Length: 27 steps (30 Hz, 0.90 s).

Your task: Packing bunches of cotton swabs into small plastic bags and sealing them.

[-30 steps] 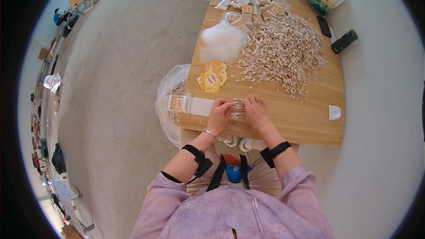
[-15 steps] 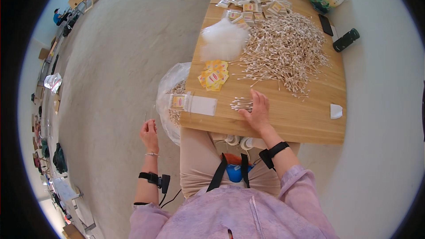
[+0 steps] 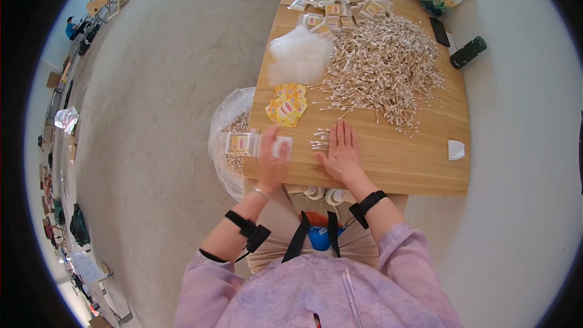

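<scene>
My right hand (image 3: 343,153) lies flat on the wooden table, fingers stretched out, covering part of a small row of cotton swabs (image 3: 320,139). White swab tips stick out on its left side. Smeared by motion, my left hand (image 3: 272,157) hovers over a clear bag with a white panel (image 3: 284,145); whether it holds anything does not show. Beside it, at the table's left edge, lies a filled packet of swabs (image 3: 239,143) with a yellow card inside. Yellow printed cards (image 3: 286,105) are heaped just beyond, and a large pile of loose swabs (image 3: 388,67) spreads farther back.
Clear empty bags (image 3: 299,56) and several filled packets (image 3: 340,6) lie toward the far end. A big plastic bag of swabs (image 3: 234,164) stands against the table's left side. Along the wall are a phone (image 3: 439,31), a dark bottle (image 3: 468,52) and a folded white paper (image 3: 456,150).
My left hand has swung from over the floor at the left to above the clear bag at the table edge. My right hand has flattened over the swabs, fingers straighter.
</scene>
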### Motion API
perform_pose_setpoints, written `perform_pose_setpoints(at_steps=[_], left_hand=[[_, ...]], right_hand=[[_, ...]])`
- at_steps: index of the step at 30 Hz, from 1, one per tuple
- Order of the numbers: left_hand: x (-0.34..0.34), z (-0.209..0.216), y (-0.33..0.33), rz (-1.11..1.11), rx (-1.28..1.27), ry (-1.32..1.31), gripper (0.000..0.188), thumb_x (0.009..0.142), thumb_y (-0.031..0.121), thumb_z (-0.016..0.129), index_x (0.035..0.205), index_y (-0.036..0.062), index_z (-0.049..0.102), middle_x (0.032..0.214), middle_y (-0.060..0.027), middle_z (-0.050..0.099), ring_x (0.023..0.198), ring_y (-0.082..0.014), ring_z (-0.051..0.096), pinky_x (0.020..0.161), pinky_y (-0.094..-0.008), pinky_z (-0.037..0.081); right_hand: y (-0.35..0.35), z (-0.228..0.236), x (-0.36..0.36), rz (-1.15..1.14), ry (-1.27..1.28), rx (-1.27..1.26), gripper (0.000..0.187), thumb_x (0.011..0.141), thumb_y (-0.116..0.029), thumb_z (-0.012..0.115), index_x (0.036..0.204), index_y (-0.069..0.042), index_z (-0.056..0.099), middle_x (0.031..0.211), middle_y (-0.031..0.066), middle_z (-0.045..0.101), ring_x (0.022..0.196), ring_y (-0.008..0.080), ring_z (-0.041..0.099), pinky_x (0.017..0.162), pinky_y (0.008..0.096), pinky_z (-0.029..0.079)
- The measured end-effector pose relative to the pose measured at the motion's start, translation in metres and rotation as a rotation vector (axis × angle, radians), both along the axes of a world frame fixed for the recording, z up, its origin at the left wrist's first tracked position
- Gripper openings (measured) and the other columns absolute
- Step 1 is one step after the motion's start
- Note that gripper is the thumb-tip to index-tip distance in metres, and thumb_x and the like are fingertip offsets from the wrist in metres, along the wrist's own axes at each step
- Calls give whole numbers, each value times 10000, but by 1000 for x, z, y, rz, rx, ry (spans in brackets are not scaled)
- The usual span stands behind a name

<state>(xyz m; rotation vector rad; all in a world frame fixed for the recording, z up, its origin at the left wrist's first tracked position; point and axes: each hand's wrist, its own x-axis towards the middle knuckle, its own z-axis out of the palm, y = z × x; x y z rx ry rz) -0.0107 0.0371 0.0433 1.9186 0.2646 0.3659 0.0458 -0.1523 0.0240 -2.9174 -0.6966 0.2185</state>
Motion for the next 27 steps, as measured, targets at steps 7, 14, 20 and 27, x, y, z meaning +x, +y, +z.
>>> perform_pose_setpoints(at_steps=[7,14,20,27], left_hand=[[41,-20,-51,-329,445,-114,541,803,63,600,1312,22,420,1300,-172,474,1272,-349,379,1073,-411,307],[51,-32,-57,-535,546,-101,517,800,146,635,1267,22,450,1296,-157,478,1269,-334,387,1074,-439,303],[42,-38,-60,-283,144,-160,442,842,44,573,1267,8,457,1277,-174,496,1217,-321,454,1044,-368,346],[41,-45,-54,-47,-340,-49,411,929,56,448,1333,-1,405,1332,-178,472,1252,-256,446,1034,-336,351]], right_hand=[[-13,-13,22,-41,-193,191,595,839,-280,544,1361,-51,373,1401,141,342,1336,323,253,1080,442,232],[-30,8,81,27,-330,226,219,776,-128,568,980,-145,646,1092,49,501,1070,248,460,892,395,404],[-14,1,74,-19,-239,119,87,766,-161,608,842,-127,630,1007,41,521,1039,239,473,852,386,409],[-1,-1,37,-53,-156,324,86,785,-163,630,862,-126,635,974,53,539,991,257,494,849,408,402]])
